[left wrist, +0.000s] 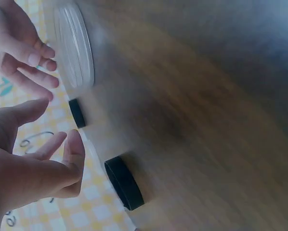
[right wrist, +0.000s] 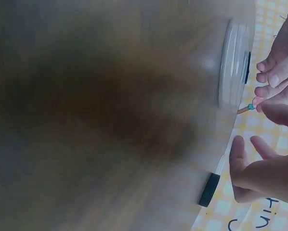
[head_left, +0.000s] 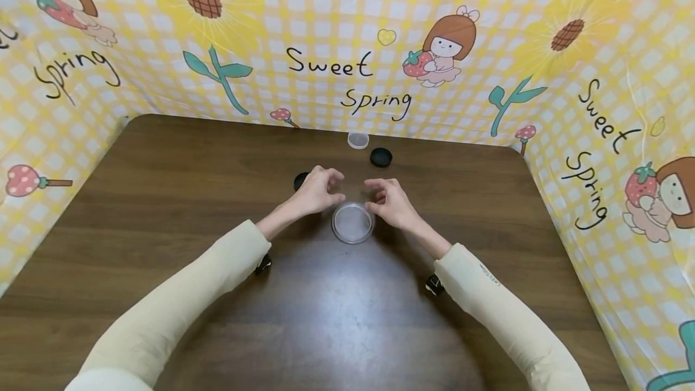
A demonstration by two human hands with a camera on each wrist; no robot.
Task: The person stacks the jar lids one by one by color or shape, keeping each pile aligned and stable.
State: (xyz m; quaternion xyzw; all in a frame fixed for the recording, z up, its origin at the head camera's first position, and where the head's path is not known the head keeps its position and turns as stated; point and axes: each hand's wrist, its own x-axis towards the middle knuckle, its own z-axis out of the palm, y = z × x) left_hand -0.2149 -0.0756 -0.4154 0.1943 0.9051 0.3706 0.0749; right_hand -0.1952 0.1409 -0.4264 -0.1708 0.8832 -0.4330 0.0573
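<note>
One cream sleeve (head_left: 179,300) is covering the left forearm, well behind that hand. One black round cap (head_left: 300,181) is lying just beyond the left grip (head_left: 318,190), partly hidden by it. That grip is hovering with thumb and fingers curved but apart, holding nothing. Between the two grips and slightly nearer the wearer, a clear round dish (head_left: 353,224) is resting flat on the wood-grain counter (head_left: 239,155). Beyond both grips, a small translucent disc (head_left: 358,140) is lying near the checked cloth (head_left: 320,11); another black round cap (head_left: 381,157) is sitting beside it. The right grip (head_left: 392,203) is standing apart too, fingers bent around nothing, its thumb overlapping the dish's rim from above.
</note>
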